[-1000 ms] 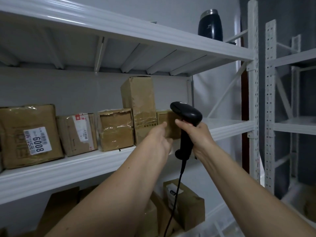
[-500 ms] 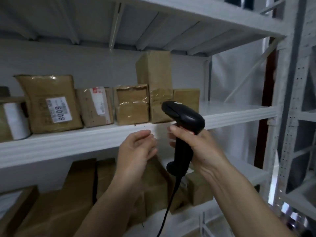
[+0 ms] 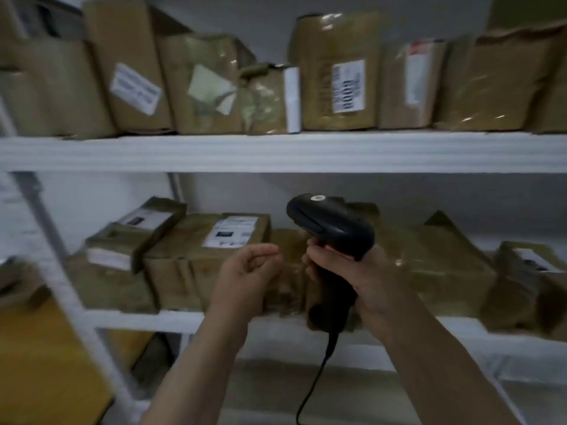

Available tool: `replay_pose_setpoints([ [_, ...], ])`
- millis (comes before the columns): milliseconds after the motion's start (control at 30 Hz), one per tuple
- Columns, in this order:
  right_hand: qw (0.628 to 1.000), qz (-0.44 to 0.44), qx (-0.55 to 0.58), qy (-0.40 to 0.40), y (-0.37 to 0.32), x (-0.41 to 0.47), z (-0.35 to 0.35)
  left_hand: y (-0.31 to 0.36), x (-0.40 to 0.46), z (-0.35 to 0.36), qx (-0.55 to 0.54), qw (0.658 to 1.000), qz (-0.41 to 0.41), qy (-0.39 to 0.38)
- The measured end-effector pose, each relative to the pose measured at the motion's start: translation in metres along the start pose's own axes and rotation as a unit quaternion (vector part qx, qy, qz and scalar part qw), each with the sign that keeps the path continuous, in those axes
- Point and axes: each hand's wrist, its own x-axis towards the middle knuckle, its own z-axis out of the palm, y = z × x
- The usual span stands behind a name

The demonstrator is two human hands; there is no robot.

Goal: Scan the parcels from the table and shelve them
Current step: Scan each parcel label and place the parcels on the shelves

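Observation:
My right hand (image 3: 365,280) grips the handle of a black corded barcode scanner (image 3: 334,228), held upright in front of the lower shelf. My left hand (image 3: 245,274) hovers just left of the scanner with loosely curled fingers and holds nothing. Brown taped parcels fill the white rack: a labelled parcel (image 3: 336,72) stands on the upper shelf (image 3: 276,151), and another parcel with a white label (image 3: 214,243) lies on the lower shelf (image 3: 147,320) behind my hands.
A white upright post (image 3: 58,265) of the rack slants down at the left. A yellow-brown surface (image 3: 40,363) shows at the bottom left. The scanner cable (image 3: 313,384) hangs down between my forearms. The frame is motion-blurred.
The view has swung left and down, from the upper shelves to the two lower rows of parcels. My left hand drew back from the shelf; the right hand kept hold of the scanner.

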Motion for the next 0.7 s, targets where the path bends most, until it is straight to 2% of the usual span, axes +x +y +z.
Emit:
replay_pose_setpoints([
  [133, 0.997, 0.034, -0.019, -0.073, 0.039, 0.014, 0.079, -0.013, 0.005, -0.093, 0.028, 0.999, -0.029, 0.029],
  [267, 0.991, 0.079, -0.012, -0.109, 0.084, 0.023, 0.155, -0.035, 0.002, -0.19, 0.011, 0.991, -0.077, 0.108],
  [433, 0.982, 0.156, 0.006, -0.104, 0.144, 0.029, 0.237, -0.06, -0.009, -0.301, 0.001, 0.978, -0.131, 0.163],
  [533, 0.98, 0.169, -0.002, -0.1, 0.177, 0.031, 0.286, -0.071, -0.016, -0.36, 0.013, 0.97, -0.154, 0.19],
  [700, 0.972, 0.187, 0.003, -0.14, 0.215, 0.035, 0.364, -0.069, -0.027, -0.443, 0.055, 0.961, -0.167, 0.215],
])
